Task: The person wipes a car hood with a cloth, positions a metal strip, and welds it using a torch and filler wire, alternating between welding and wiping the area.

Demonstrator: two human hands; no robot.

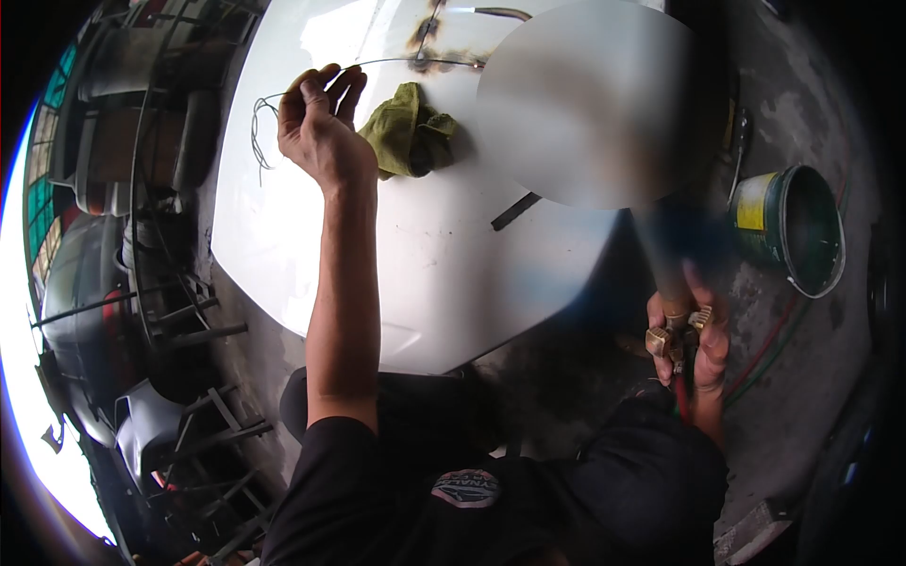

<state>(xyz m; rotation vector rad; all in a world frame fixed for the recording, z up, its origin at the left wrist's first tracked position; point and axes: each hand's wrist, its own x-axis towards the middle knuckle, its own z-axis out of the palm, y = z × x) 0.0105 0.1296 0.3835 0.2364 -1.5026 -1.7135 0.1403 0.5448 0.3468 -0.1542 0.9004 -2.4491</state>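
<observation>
My left hand (326, 127) pinches a thin metal wire (392, 60) over a white, curved body panel (415, 269). One end of the wire is coiled to the left of the hand; the other runs right, along scorched brown marks on the panel. Just below the wire lies a crumpled olive-green cloth (401, 132). At the lower right, my right hand (713, 354) is wrapped round the brass valve end of a gas torch (676, 325). A round blurred patch covers the torch's front part, so its tip and flame cannot be made out.
A dark flat strip (515, 211) lies on the panel. To the right, a green bucket (788, 231) with a yellow label stands on the concrete floor. Red and green hoses (769, 349) trail near it. Metal racks (203, 415) and car parts crowd the left side.
</observation>
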